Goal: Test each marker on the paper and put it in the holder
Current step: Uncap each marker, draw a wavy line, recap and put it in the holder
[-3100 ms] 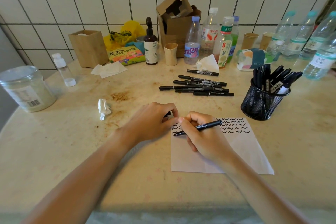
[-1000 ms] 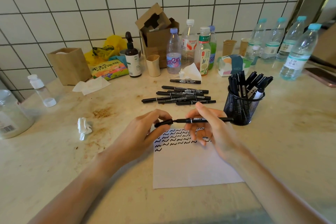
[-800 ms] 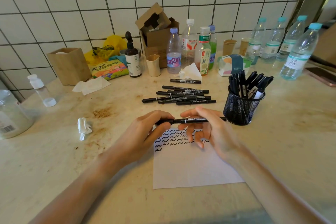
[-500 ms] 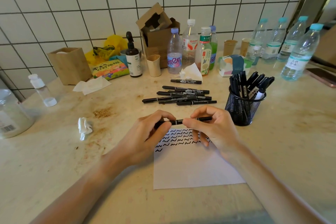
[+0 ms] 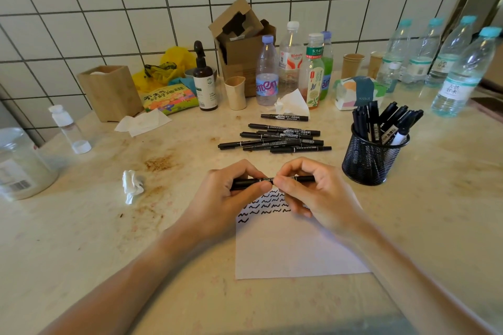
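Marker (image 5: 272,180) at frame center: you are pinching it with left hand (image 5: 231,193) and right hand (image 5: 313,193); a half-seated cap risks drying it inside the mesh holder (image 5: 371,160).

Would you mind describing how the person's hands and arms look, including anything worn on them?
Both forearms are bare up to the frame edge, with no sleeves showing. The left hand and right hand carry no gloves, rings, watch or bracelet, and the visible fingernails look short and unpainted.

Bare counter (image 5: 435,198) lies open right of the paper (image 5: 294,250). Mesh holder (image 5: 371,162) stands beyond-right of both hands; loose markers (image 5: 275,139) lie spread just behind. Bottles (image 5: 457,73) crowd the far edge.
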